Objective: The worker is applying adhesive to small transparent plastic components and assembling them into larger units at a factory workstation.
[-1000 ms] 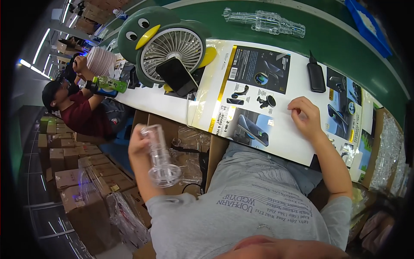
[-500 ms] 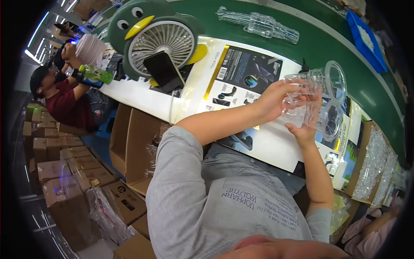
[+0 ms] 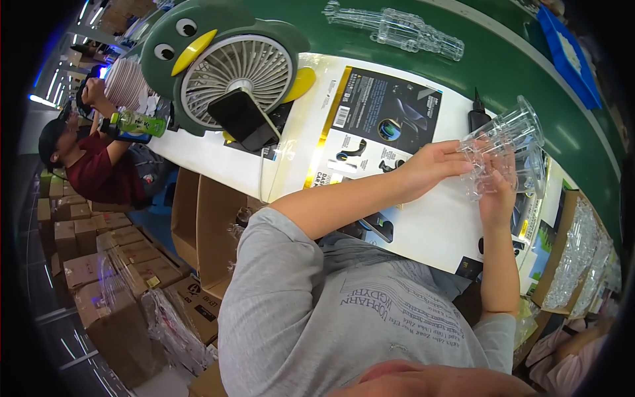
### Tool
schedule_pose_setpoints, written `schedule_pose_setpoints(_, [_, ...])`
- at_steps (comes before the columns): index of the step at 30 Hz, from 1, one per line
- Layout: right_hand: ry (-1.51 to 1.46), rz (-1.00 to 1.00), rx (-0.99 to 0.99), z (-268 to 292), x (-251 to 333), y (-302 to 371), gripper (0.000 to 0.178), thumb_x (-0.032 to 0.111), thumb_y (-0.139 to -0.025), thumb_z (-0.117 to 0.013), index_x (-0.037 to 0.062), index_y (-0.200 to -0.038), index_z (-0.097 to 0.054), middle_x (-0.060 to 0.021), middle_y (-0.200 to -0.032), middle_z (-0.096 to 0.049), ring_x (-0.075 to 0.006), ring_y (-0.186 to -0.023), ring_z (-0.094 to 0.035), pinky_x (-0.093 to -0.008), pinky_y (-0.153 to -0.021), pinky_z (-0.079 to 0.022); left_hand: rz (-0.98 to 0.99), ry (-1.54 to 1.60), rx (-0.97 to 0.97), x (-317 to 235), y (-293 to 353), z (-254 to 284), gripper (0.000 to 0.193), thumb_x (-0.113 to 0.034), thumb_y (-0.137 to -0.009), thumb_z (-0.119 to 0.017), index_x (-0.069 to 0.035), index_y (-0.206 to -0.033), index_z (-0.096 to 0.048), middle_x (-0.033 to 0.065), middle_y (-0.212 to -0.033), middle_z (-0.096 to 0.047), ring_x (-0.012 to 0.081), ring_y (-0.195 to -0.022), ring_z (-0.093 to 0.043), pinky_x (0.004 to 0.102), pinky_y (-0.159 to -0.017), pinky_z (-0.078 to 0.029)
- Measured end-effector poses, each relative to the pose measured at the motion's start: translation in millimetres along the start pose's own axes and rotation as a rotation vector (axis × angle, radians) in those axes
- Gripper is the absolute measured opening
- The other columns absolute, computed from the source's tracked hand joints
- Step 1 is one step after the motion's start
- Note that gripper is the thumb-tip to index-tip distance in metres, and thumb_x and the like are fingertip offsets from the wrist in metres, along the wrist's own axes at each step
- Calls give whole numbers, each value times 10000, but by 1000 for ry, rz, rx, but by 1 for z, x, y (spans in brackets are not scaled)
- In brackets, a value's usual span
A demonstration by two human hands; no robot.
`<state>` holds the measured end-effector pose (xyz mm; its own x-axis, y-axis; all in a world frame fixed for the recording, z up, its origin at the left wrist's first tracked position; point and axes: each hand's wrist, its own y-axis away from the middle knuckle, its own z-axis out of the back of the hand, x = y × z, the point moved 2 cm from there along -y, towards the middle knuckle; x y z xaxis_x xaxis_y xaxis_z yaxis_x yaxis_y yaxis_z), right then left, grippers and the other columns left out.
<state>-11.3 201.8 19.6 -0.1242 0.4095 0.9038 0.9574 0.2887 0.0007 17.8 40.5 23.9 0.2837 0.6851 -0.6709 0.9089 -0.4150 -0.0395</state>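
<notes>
Both my hands hold a clear moulded plastic shell with rounded, flared ends, over the right part of the table. My left hand reaches in from the left, its fingers closed on the shell's near left side. From below, my right hand grips it with fingers bent around its lower part. Glare and transparency hide the exact shape and whether it is one piece or two. Beneath lie printed cardboard sheets with product pictures. Just beyond the shell stands a small black bottle with a pointed tip.
A green penguin-shaped fan stands at the left with a dark phone leaning on it. Another clear plastic shell lies on the green surface. A blue tray and a carton of clear plastic are right. A co-worker sits left.
The clear shell has turned and tilted in my hands and moved slightly right. My right hand has shifted up and right with it. The view has shifted slightly.
</notes>
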Motion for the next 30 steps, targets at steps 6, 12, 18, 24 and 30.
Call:
schedule_pose_setpoints(6, [98,152,-57,-10,10,4,610,113,-790,-559,-23,-1325,-297,-205,-1229,-461,-276,-1120,-477,-375,-995,-340,26,-184,-110,4,4,5,329,-73,-844,-566,12,-1160,-527,113,-1122,-580,165,-1089,-511,300,-960,-370])
schedule_pose_setpoints(12, [135,165,-84,2,11,4,603,113,-777,-580,-27,-1304,-321,-213,-1227,-456,-312,-1127,-473,-396,-1016,-319,66,-285,-152,5,4,3,212,-84,-834,-587,18,-1018,-611,107,-1011,-627,160,-996,-563,295,-920,-403])
schedule_pose_setpoints(18, [-82,113,21,4,2,0,574,164,-729,-626,97,-1245,-385,-207,-1292,-404,-343,-1193,-413,-431,-1034,-287,-13,-386,-68,4,4,6,159,-87,-834,-586,20,-950,-614,102,-946,-634,158,-949,-575,293,-860,-435])
schedule_pose_setpoints(24, [-173,-43,73,15,-5,-9,625,205,-698,-656,130,-1248,-369,-179,-1336,-362,-330,-1222,-380,-435,-1024,-298,-111,-602,-77,1,5,6,127,-124,-805,-617,0,-827,-636,74,-850,-646,132,-858,-585,279,-824,-438])
schedule_pose_setpoints(30, [-222,-75,23,28,-8,-6,754,304,-729,-648,122,-1357,-273,-159,-1392,-291,-315,-1262,-331,-443,-1046,-286,-162,-800,-88,1,5,6,132,-145,-789,-655,-19,-826,-639,46,-830,-635,122,-851,-564,280,-813,-428])
